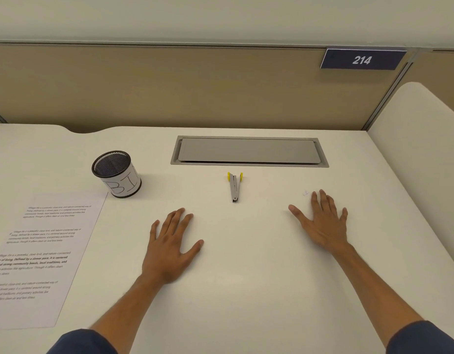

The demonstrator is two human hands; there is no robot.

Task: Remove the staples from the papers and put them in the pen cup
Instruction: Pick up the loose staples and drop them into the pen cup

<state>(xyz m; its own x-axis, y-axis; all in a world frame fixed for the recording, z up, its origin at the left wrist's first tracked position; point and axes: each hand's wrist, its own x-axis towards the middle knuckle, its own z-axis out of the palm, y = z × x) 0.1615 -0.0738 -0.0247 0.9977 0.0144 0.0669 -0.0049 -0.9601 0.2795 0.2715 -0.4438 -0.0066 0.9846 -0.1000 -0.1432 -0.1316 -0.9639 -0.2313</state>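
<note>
Both hands lie flat on the white desk, palms down, fingers straight and spread, holding nothing. The left hand rests with its fingers pointing away and slightly rightward; the right hand sits a little farther forward, its fingers angled slightly leftward. The two hands are well apart, with bare desk surface between them. Dark blue sleeves show at the bottom edge on both arms.

Between the hands and just beyond the fingertips lies the staple remover, a slim grey tool with yellow grips at its far end and its tip pointing back toward the person. Neither hand touches it. Just beyond the right hand's fingertips is a tiny pale scrap, too small to identify.

To the left of the left hand, well apart from it, the papers lie flat, printed with several blocks of text; any staples in them are too small to make out. Beyond the papers' far corner, ahead and left of the left hand, the pen cup stands upright: black mesh with a white label wrapped round it bearing large handwritten letters.

Farther beyond the staple remover, a grey cable hatch is set into the desk. Behind it rises a tan partition, with a blue sign reading 214 above the right hand's side.
</note>
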